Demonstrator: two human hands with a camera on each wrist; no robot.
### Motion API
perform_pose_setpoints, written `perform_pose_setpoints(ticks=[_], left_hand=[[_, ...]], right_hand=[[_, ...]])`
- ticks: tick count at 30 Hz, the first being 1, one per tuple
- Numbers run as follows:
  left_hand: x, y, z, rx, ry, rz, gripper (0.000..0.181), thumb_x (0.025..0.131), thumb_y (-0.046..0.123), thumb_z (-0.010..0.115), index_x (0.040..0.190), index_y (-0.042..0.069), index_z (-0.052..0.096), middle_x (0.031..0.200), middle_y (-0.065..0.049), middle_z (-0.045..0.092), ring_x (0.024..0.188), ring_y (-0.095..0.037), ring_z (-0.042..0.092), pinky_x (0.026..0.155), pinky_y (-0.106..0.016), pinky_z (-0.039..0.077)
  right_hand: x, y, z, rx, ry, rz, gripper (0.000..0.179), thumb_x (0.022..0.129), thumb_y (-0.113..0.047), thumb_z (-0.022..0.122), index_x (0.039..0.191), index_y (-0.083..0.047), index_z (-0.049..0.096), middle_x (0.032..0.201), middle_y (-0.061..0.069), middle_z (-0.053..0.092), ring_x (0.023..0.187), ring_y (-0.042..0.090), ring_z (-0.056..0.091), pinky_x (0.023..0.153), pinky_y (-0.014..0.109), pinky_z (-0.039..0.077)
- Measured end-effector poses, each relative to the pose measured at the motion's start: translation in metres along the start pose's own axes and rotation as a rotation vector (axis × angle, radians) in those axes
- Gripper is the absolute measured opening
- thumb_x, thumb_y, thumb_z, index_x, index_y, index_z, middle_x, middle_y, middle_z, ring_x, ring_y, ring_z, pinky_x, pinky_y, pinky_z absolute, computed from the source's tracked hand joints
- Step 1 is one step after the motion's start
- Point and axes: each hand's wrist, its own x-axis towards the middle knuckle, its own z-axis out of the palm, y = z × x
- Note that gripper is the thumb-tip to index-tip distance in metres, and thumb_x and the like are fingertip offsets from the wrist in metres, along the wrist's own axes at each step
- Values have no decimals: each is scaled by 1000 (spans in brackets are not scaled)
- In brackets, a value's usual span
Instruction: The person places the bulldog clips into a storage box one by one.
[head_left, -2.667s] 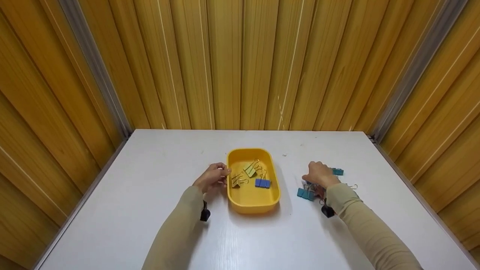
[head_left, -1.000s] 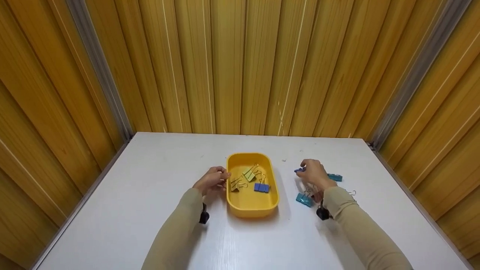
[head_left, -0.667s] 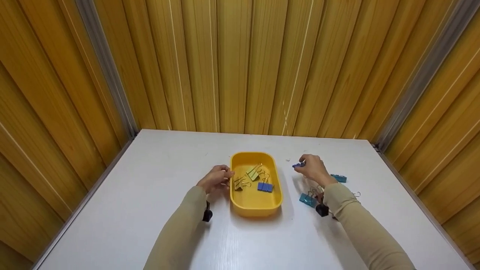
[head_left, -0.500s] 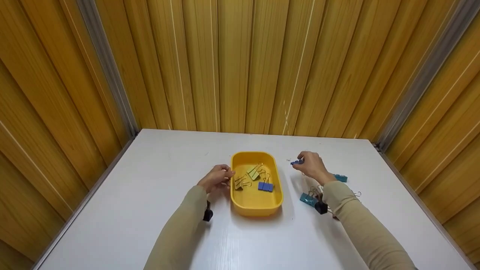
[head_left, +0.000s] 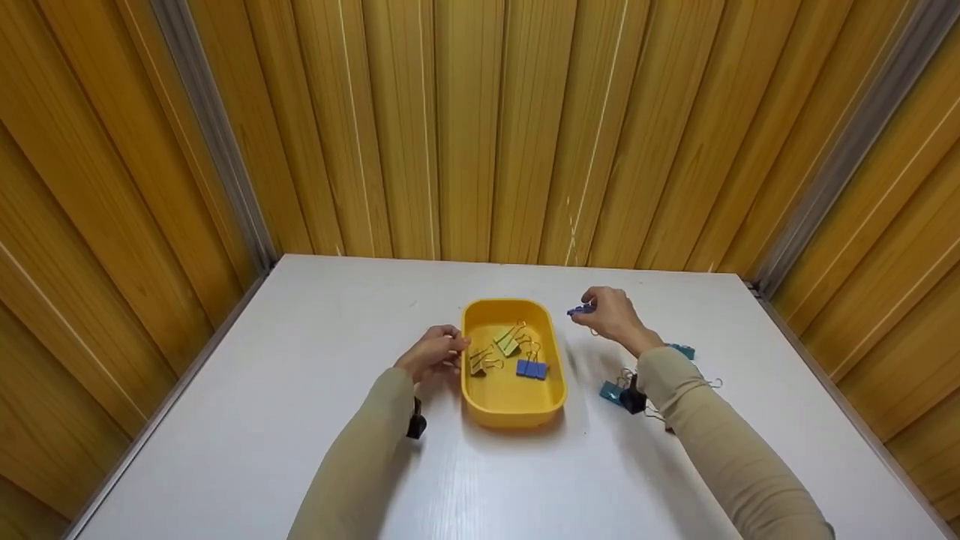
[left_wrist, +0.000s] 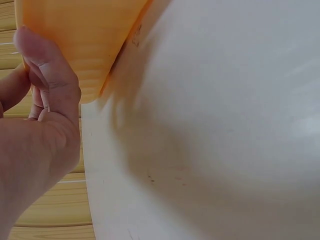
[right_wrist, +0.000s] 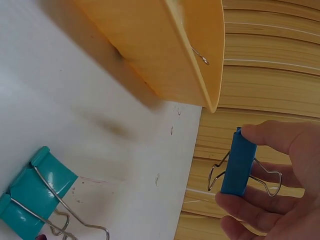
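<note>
My right hand (head_left: 613, 315) pinches a blue binder clip (head_left: 581, 309) between thumb and fingers, raised to the right of the yellow plastic box (head_left: 514, 421). In the right wrist view the clip (right_wrist: 239, 165) is held by its two ends, its wire handles spread to either side. My left hand (head_left: 429, 352) grips the left rim of the box, thumb on the wall in the left wrist view. Inside the box lie another blue binder clip (head_left: 531, 369), a pale green one (head_left: 507, 345) and an olive one (head_left: 478, 366).
On the table (head_left: 480, 487), right of the box, lie more binder clips, among them a teal clip (head_left: 611, 391) and another teal clip (head_left: 682, 351). My right forearm covers part of that pile. A wood-patterned wall (head_left: 465, 135) stands behind the table.
My right hand has picked the blue binder clip out of the pile and carried it up and left, towards the box. My left hand has stayed at the rim.
</note>
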Motion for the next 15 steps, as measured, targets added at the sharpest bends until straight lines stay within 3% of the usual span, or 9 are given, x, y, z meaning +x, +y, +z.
perform_pose_setpoints(ticks=[9, 15], left_hand=[[0, -3, -2, -1, 9, -19, 12, 95, 15, 58, 94, 8, 49, 79, -5, 57, 64, -15, 54, 60, -26, 51], [-3, -3, -2, -3, 5, -10, 13, 95, 16, 58, 93, 8, 48, 78, -4, 57, 62, -15, 54, 61, -27, 51]], right_hand=[[5, -17, 0, 38, -24, -24, 45, 85, -22, 72, 119, 5, 60, 112, 24, 64, 89, 28, 66, 77, 37, 59], [6, -27, 3, 7, -7, -112, 41, 84, -21, 73, 114, 5, 63, 108, 24, 67, 93, 31, 66, 82, 43, 56]])
